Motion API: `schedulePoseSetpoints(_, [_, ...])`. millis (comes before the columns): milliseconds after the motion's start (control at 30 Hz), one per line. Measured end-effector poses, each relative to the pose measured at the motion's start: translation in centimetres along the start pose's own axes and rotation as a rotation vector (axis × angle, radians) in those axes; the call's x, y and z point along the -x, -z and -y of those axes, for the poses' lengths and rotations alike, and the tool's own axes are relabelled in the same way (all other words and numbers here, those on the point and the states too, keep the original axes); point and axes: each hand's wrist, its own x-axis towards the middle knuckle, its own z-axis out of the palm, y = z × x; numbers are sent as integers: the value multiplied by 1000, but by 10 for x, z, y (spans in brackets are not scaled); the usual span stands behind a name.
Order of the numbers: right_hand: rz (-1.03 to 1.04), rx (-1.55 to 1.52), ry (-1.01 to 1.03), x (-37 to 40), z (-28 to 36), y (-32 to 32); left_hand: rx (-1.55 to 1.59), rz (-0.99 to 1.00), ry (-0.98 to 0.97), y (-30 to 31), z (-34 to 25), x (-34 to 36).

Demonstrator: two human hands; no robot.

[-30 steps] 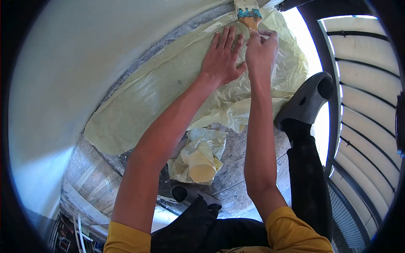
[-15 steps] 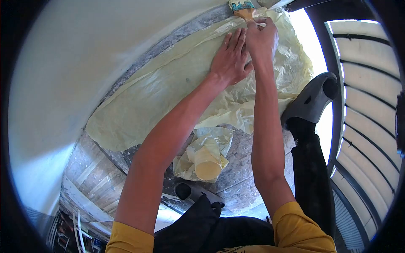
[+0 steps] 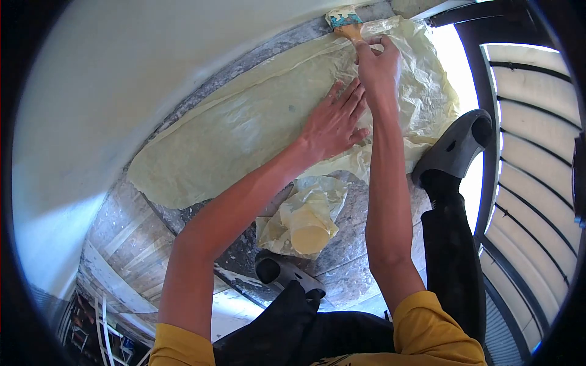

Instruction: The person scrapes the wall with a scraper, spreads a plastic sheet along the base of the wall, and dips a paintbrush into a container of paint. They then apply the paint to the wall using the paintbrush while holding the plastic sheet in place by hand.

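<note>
My right hand (image 3: 379,66) is closed around the wooden handle of a paintbrush (image 3: 347,25). Its paint-covered bristles, with a teal ferrule, rest at the base of the pale wall (image 3: 140,67), along the grey strip (image 3: 256,47). Fingers spread, my left hand (image 3: 336,122) lies on the large pale-yellow plastic sheet (image 3: 238,128) spread over the floor beside the wall. Nearer my feet, a container of cream-coloured paint (image 3: 309,236) sits on a crumpled piece of the same kind of sheet (image 3: 323,192).
A dark metal railing (image 3: 488,152) with pale panels runs along the right. My right shoe (image 3: 455,146) stands beside the sheet, and my left shoe (image 3: 284,272) is near the paint container. Worn, paint-spattered flooring (image 3: 122,235) shows at the left, above a dark drop with metal bars (image 3: 104,329).
My left hand has slid back toward me along the sheet, away from the wall. The brush has shifted slightly left along the wall's base, still in my right hand. The view has tilted slightly.
</note>
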Motion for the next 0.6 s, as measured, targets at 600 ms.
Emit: schedulePoseSetpoints(600, [159,-82,29,62,15,-30,-19,-113,-56,0,18,52])
